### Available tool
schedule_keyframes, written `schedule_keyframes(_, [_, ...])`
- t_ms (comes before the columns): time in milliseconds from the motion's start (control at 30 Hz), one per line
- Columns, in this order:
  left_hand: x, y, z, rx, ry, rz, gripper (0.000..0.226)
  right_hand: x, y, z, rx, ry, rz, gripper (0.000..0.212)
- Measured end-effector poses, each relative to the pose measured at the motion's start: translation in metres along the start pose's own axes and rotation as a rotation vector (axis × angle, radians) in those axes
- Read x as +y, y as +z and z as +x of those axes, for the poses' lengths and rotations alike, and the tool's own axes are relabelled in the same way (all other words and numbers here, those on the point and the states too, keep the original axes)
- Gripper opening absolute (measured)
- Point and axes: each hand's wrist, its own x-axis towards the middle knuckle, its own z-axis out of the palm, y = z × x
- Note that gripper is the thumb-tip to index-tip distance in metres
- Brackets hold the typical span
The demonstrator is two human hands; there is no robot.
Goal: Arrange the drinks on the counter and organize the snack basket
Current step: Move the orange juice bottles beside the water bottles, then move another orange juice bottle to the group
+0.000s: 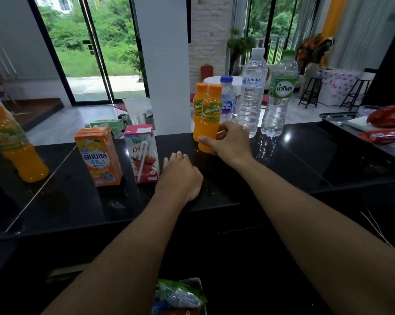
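My right hand [229,142] grips a small orange juice bottle [210,114] standing on the black counter [283,160]. A second small orange bottle [198,103] stands just behind it. My left hand [180,178] rests knuckles-up on the counter, fingers curled, holding nothing. To its left stand a red juice carton [144,153] with a straw and an orange milk carton [98,155]. A large orange bottle [12,142] stands at far left. Behind are a small blue-capped water bottle [228,98], a tall Singha water bottle [252,92] and a green-capped water bottle [279,94].
A snack basket [198,283] with a green packet [180,294] sits at the bottom edge below the counter. Red snack packets [387,117] and a tray [335,115] lie at the right. A white pillar [167,64] rises behind the cartons.
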Motion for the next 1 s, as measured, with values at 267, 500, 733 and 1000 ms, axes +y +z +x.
schedule_keyframes(267, [0.002, -0.002, -0.002, -0.016, -0.003, 0.002, 0.057, 0.003, 0.009, 0.000, -0.067, 0.072, -0.040, 0.071])
schedule_keyframes(500, [0.002, -0.004, -0.003, -0.006, 0.010, -0.027, 0.056, 0.000, 0.009, -0.007, -0.070, 0.108, 0.075, 0.083])
schedule_keyframes(733, [0.004, -0.010, -0.005, 0.016, 0.005, -0.046, 0.050, 0.008, -0.012, -0.039, 0.047, 0.217, 0.129, 0.056])
schedule_keyframes(1000, [0.004, -0.027, -0.045, 0.013, 0.141, -0.145, 0.041, -0.002, -0.047, -0.093, -0.082, 0.134, 0.013, 0.050])
